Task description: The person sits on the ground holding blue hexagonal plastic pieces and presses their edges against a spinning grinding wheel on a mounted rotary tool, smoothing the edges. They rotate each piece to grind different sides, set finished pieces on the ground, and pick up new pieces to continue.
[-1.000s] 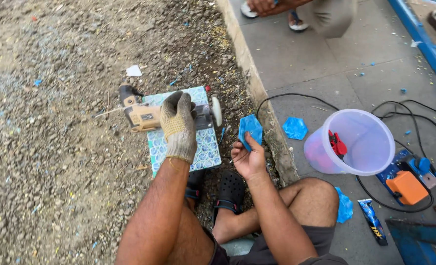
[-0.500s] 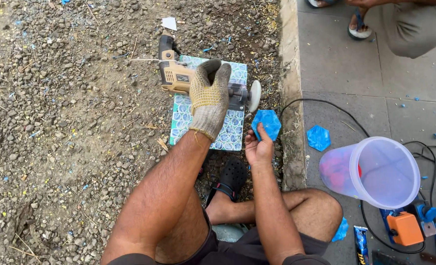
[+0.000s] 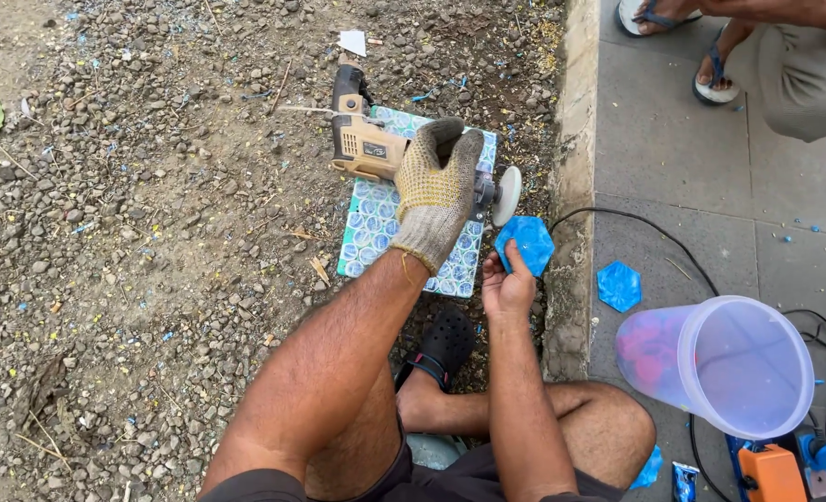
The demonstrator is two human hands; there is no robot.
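Note:
My gloved left hand (image 3: 436,191) grips a tan and black power grinder (image 3: 365,149) from above, holding it over a blue-green patterned tile (image 3: 376,232) that lies on the gravel. The grinder's white disc (image 3: 506,195) points right. My bare right hand (image 3: 506,288) holds a blue hexagonal piece (image 3: 527,244) by its lower edge, just below and against the disc.
A second blue hexagon (image 3: 619,285) lies on the paved slab past the concrete curb (image 3: 571,139). A clear plastic jug (image 3: 720,367) lies on its side at the right, with black cables (image 3: 655,232) and an orange device (image 3: 771,474) nearby. Another person's sandalled feet (image 3: 655,14) are at the top right.
The view has swung so the curb and jug sit further right. Both hands keep their hold, and the blue piece stays by the disc.

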